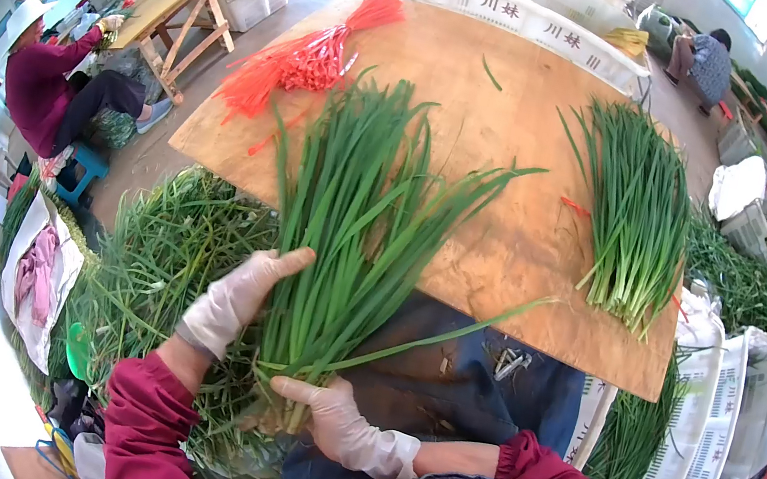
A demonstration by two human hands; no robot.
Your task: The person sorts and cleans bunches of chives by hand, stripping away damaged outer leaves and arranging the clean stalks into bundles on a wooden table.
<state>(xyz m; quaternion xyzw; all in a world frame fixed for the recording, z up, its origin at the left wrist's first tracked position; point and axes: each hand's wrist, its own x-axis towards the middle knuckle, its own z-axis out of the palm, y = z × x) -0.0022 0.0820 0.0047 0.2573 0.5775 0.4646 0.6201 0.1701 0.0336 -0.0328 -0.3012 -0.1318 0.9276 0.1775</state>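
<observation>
A loose bunch of garlic chives (349, 203) stands tilted over my lap, its leaf tips pointing away from me. My left hand (236, 301), in a thin white glove, is closed on the bunch's left side, the thumb showing and the other fingers behind the leaves. Around the pale stem ends, my gloved right hand (352, 427) grips the bunch low down. One long leaf sticks out to the right. On the wooden board (494, 248) lies another chive bunch (635, 221). Red plastic ties (318, 56) are heaped at the board's far left.
Loose chives (183, 257) are piled to my left. White crates (531, 26) stand beyond the board, with more crates (719, 418) at the right. A person in a white hat (51, 72) sits by a wooden table (163, 10). Another person (706, 70) crouches at the back right.
</observation>
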